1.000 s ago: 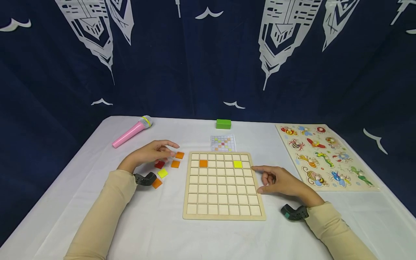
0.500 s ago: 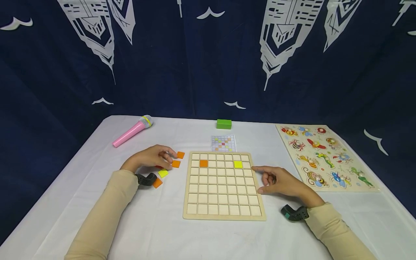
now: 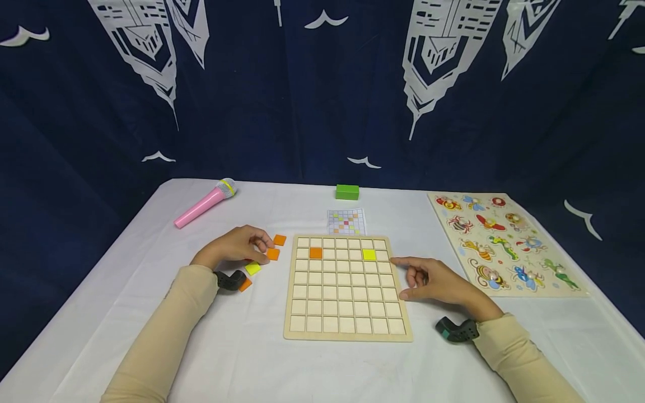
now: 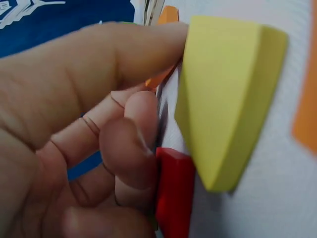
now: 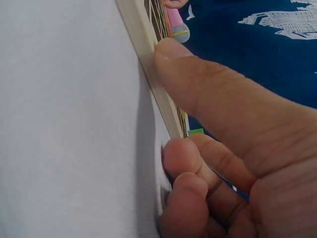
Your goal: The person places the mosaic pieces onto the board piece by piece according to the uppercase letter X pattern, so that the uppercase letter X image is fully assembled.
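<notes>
My left hand (image 3: pixel 233 245) is low over the loose square tiles left of the board, fingers loosely bent. Its thumb is by an orange tile (image 3: pixel 272 254); another orange tile (image 3: pixel 279 240) lies just beyond. Near the wrist are a yellow tile (image 3: pixel 252 268) and a partly covered orange tile (image 3: pixel 245 285). A red tile (image 4: pixel 174 193) shows beside the fingertips in the left wrist view; the hand hides it from the head view. My right hand (image 3: pixel 434 281) rests index finger and thumb against the wooden grid board's (image 3: pixel 347 337) right edge, other fingers bent.
The board carries an orange tile (image 3: pixel 316 253) and a yellow tile (image 3: pixel 369 255). Behind it lie a printed pattern card (image 3: pixel 346 222) and a green block (image 3: pixel 347 192). A pink microphone (image 3: pixel 204 205) is at back left, an insect puzzle board (image 3: pixel 468 224) at right.
My left hand has come down and slightly toward me over the tiles, its fingers bending more and covering the red tile. My right hand has stayed at the board's edge.
</notes>
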Motion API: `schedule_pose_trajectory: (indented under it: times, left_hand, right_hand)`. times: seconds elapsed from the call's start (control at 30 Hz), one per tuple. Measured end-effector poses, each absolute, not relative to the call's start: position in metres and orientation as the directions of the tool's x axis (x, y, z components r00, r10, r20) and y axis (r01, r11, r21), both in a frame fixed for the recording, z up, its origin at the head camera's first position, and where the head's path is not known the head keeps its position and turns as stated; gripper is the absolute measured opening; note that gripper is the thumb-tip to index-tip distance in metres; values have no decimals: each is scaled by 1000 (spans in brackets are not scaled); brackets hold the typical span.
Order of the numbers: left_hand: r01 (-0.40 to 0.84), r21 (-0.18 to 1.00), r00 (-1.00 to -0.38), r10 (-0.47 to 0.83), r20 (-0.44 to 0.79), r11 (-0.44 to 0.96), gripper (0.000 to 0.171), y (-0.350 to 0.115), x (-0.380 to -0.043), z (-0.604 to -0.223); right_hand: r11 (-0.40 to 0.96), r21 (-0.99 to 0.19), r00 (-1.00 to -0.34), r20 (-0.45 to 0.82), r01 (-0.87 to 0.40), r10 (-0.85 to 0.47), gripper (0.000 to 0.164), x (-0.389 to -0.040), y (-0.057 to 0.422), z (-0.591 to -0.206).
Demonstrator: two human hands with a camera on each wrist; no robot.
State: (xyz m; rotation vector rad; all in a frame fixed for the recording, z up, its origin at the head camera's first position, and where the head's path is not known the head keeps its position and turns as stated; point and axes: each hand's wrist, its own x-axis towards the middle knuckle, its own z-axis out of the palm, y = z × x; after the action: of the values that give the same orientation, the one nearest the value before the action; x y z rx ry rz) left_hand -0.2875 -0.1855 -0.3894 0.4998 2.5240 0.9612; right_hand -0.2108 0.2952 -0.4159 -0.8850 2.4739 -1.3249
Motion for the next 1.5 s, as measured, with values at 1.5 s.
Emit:
schedule_pose_trajectory:
  times: [1.5]
  left_hand:
    - [356,762,-817,576,-28,542,31,-143,-272,-386]
  right_hand:
    - [396,-806,-784,131,-441,-606,66,-213,296,-418]
